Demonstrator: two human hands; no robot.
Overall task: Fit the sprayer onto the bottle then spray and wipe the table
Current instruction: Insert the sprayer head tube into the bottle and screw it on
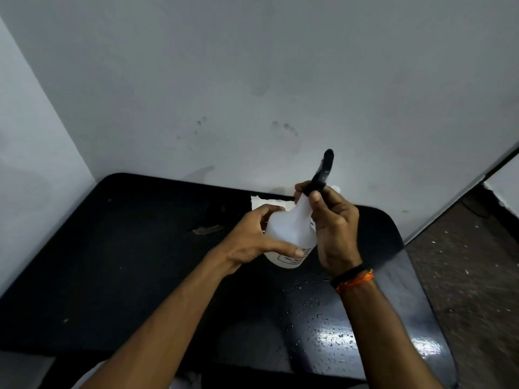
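light: dim, cool, even | glare: bright patch on wet table (421, 343) near right | shadows: soft, faint on far wall (252, 66) | distortion: wide-angle bend at edges | blur: slight softness throughout

The bottle (289, 231) is white, translucent plastic with a wide body narrowing to a slim neck and a label with dark print near its base. It is tilted, neck pointing up and away, and held above the tabletop (126, 262). The sprayer (323, 171) is black and sits at the bottle's neck, its head rising up and away. The tabletop is black and glossy with rounded corners, set against a pale wall, and scattered water droplets bead on its near right part.
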